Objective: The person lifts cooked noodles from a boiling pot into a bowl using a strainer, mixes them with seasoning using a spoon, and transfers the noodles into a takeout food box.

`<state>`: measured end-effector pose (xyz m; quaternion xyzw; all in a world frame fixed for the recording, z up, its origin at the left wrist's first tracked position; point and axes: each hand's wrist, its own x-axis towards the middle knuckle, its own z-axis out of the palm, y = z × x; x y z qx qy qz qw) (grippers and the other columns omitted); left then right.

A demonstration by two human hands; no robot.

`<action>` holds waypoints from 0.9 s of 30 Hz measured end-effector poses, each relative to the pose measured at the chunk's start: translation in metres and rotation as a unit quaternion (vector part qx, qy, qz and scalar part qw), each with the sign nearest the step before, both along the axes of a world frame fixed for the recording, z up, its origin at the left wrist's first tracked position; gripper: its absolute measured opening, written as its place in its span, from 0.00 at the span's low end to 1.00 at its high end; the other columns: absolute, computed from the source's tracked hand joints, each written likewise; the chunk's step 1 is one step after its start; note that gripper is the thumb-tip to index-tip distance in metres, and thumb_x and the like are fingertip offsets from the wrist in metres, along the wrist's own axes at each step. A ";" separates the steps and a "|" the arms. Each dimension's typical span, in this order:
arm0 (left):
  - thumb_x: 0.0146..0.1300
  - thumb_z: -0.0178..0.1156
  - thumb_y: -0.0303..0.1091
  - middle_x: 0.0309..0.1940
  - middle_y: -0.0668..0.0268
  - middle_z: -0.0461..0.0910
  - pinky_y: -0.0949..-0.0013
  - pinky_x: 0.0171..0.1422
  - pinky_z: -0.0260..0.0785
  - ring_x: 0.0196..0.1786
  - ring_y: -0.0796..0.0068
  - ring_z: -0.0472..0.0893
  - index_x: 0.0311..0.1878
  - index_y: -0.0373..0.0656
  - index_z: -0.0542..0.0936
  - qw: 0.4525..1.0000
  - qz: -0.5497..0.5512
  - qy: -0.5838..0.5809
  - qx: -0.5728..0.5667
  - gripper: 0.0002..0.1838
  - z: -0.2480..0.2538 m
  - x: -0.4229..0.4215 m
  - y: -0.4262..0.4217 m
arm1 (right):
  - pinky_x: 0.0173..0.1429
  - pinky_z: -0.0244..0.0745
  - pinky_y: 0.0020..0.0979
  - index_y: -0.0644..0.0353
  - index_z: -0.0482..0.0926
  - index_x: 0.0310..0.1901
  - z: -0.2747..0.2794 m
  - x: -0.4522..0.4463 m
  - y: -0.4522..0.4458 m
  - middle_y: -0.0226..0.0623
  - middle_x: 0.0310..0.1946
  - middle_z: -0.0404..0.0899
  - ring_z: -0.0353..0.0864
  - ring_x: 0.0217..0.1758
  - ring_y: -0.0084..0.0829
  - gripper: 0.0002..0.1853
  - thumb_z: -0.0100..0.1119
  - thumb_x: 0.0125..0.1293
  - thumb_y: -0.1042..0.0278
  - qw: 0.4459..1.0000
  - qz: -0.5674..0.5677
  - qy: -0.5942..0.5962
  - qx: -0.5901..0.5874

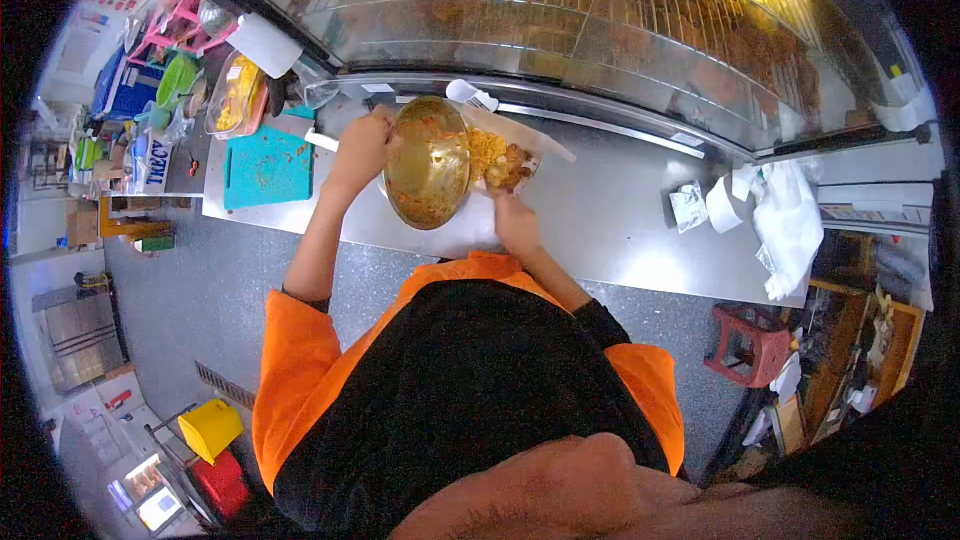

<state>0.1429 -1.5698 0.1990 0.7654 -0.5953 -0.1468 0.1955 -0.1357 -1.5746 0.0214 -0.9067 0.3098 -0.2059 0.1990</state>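
My left hand (362, 152) is closed on the rim of a metal bowl (430, 175), which is tilted and smeared with orange-brown food remains. Right beside the bowl sits an open takeaway box (535, 137) holding yellow rice (487, 154) and browned pieces of food (512, 168), possibly meat. My right hand (517, 224) grips the near edge of this box; its fingertips are partly hidden. Behind the bowl lie a white plastic spoon (460, 90) and what looks like a fork. A white handle (321, 141) shows just left of my left hand.
A teal cutting board (268, 168) with crumbs lies on the left of the steel counter (600, 200). Behind it stands a clear tub (237, 95) of yellow food. A glass display case (560, 30) borders the far side. White plastic bags (785, 220) lie at right, near a red stool (748, 343).
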 end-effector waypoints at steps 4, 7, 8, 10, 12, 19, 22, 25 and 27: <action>0.50 0.57 0.32 0.26 0.53 0.77 0.56 0.35 0.68 0.32 0.50 0.77 0.36 0.38 0.71 1.000 0.017 0.017 0.006 0.11 0.010 -0.002 0.003 | 0.27 0.71 0.37 0.55 0.73 0.42 0.043 0.011 -0.018 0.37 0.24 0.76 0.77 0.25 0.41 0.07 0.50 0.61 0.69 0.978 -0.185 -0.049 0.083; 0.55 0.55 0.31 0.33 0.54 0.78 0.61 0.40 0.68 0.35 0.53 0.78 0.40 0.37 0.71 0.996 0.032 0.066 0.051 0.11 0.016 0.001 0.001 | 0.29 0.71 0.41 0.55 0.71 0.41 0.060 0.009 -0.013 0.43 0.27 0.77 0.77 0.28 0.45 0.08 0.51 0.60 0.65 0.955 -0.200 -0.040 0.213; 0.55 0.55 0.31 0.33 0.54 0.77 0.61 0.41 0.68 0.35 0.54 0.78 0.40 0.38 0.71 0.996 0.035 0.067 0.047 0.11 0.015 0.001 0.002 | 0.29 0.71 0.41 0.55 0.71 0.41 0.062 0.010 -0.009 0.43 0.27 0.77 0.77 0.28 0.45 0.08 0.51 0.60 0.65 0.955 -0.200 -0.041 0.214; 0.56 0.55 0.31 0.34 0.55 0.77 0.61 0.41 0.68 0.35 0.55 0.78 0.41 0.39 0.71 0.996 0.038 0.065 0.043 0.10 0.012 0.002 0.004 | 0.30 0.71 0.40 0.54 0.73 0.40 0.064 0.014 -0.002 0.45 0.26 0.77 0.78 0.28 0.46 0.09 0.52 0.60 0.62 0.924 -0.158 -0.145 0.318; 0.55 0.55 0.29 0.34 0.55 0.77 0.62 0.41 0.68 0.36 0.55 0.78 0.40 0.38 0.71 0.999 0.015 0.027 0.019 0.10 0.007 0.004 0.003 | 0.31 0.70 0.34 0.57 0.74 0.39 0.057 0.020 0.000 0.42 0.26 0.77 0.77 0.27 0.38 0.08 0.52 0.61 0.66 0.936 -0.123 -0.129 0.305; 0.52 0.56 0.31 0.28 0.53 0.77 0.58 0.37 0.68 0.33 0.52 0.78 0.40 0.39 0.71 1.000 0.003 -0.011 0.011 0.12 0.001 -0.002 0.001 | 0.25 0.60 0.21 0.62 0.76 0.39 0.076 0.055 -0.013 0.24 0.22 0.69 0.62 0.20 0.19 0.06 0.52 0.61 0.73 0.435 -0.013 -0.265 0.860; 0.51 0.56 0.31 0.27 0.52 0.77 0.57 0.36 0.68 0.32 0.52 0.78 0.39 0.39 0.71 1.000 -0.003 0.018 0.001 0.12 0.009 -0.006 0.003 | 0.24 0.62 0.25 0.61 0.74 0.42 0.044 0.075 -0.014 0.27 0.22 0.71 0.65 0.20 0.24 0.08 0.52 0.61 0.72 0.645 -0.051 -0.328 0.688; 0.51 0.57 0.30 0.26 0.52 0.77 0.57 0.36 0.68 0.32 0.51 0.77 0.38 0.38 0.71 1.000 0.001 -0.004 0.005 0.12 0.010 -0.009 0.006 | 0.24 0.65 0.29 0.59 0.72 0.45 0.017 0.087 -0.014 0.31 0.22 0.74 0.70 0.20 0.29 0.10 0.52 0.62 0.70 0.835 -0.092 -0.369 0.399; 0.50 0.56 0.30 0.26 0.52 0.77 0.56 0.36 0.68 0.31 0.51 0.77 0.38 0.38 0.71 1.000 0.020 -0.002 0.018 0.12 0.014 -0.010 0.007 | 0.28 0.68 0.36 0.58 0.72 0.43 0.033 0.077 -0.021 0.37 0.25 0.76 0.74 0.24 0.38 0.09 0.51 0.60 0.71 0.890 -0.164 -0.266 0.332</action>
